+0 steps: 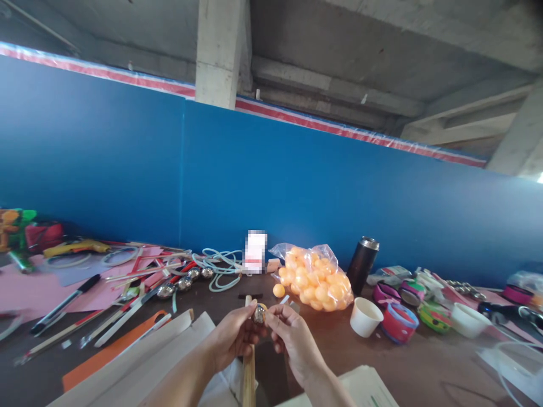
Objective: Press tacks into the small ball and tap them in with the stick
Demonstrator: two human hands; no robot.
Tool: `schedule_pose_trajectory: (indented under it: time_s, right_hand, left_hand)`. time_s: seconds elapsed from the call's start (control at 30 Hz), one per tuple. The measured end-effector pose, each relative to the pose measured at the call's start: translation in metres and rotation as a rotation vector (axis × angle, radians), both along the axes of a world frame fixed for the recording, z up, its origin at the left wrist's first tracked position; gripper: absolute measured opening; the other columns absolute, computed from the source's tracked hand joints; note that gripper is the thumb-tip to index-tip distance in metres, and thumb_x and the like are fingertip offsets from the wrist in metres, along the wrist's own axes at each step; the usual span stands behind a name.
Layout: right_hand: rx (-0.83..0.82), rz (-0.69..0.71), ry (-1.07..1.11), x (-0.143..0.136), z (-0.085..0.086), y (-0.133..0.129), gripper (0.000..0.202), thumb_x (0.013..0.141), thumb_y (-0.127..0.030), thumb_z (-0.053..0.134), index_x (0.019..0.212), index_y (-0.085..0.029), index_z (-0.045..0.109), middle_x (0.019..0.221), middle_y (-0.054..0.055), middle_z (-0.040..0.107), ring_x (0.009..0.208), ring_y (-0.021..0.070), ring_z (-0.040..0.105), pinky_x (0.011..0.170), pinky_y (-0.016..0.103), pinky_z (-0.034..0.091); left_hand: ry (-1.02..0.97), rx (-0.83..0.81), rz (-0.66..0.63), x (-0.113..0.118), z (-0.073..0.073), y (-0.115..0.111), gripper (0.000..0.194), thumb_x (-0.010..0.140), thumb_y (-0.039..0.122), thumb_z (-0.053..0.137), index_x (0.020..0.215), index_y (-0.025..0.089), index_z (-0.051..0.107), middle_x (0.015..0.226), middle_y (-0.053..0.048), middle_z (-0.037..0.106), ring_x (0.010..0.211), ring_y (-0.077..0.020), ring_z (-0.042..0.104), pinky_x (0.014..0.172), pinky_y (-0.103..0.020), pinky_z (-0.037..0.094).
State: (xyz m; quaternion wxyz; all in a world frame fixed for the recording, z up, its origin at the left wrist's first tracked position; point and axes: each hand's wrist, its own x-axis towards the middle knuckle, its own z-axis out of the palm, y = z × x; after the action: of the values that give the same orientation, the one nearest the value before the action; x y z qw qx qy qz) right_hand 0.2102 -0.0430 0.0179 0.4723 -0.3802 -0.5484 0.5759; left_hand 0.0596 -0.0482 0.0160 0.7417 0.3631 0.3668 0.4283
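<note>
A small shiny silver ball (pixel 259 314) with an orange-yellow edge is held above the table between my two hands. My left hand (pixel 237 333) pinches it from the left with thumb and forefinger. From the other side, the fingertips of my right hand (pixel 292 333) are closed on it. Under my hands lies a hammer with a wooden handle (pixel 249 379), its dark head partly visible just beyond. An orange table-tennis ball (pixel 279 290) rests to the right, beside a clear plastic bag of orange balls (pixel 316 280).
A black flask (pixel 363 265) stands behind a white paper cup (pixel 366 317) and several coloured wristbands (pixel 399 322). Pale tubing (pixel 220 265), silver balls (pixel 184 283), sticks and pens crowd the left. Cardboard (pixel 139 362) lies at front left, and a blue partition (pixel 271 181) closes the back.
</note>
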Motion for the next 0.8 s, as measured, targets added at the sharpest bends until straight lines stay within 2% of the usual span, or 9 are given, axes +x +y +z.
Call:
schedule_pose_trajectory:
  time_s: [0.43,0.8]
  right_hand:
    - [-0.069,0.006,0.039,0.0003,0.0014,-0.0004,0.024,0.071,-0.037,0.065,0.072,-0.016,0.054,0.055,-0.004,0.046,0.046,0.0054,0.034,0.038,0.016,0.027]
    - [-0.096,0.002,0.049,0.0006,0.0009,-0.0001,0.025,0.069,-0.037,0.066,0.071,-0.016,0.055,0.054,-0.005,0.045,0.046,0.0052,0.033,0.039,0.016,0.026]
  left_hand:
    - [0.03,0.028,0.003,0.0003,-0.004,0.0023,0.058,0.067,0.066,0.044,0.083,0.012,0.06,0.068,-0.005,0.06,0.048,-0.007,0.05,0.039,-0.016,0.029]
    - [0.054,0.026,0.016,0.0005,-0.0014,0.0001,0.055,0.068,0.064,0.046,0.083,0.012,0.061,0.067,-0.005,0.06,0.047,-0.0066,0.05,0.038,-0.015,0.029]
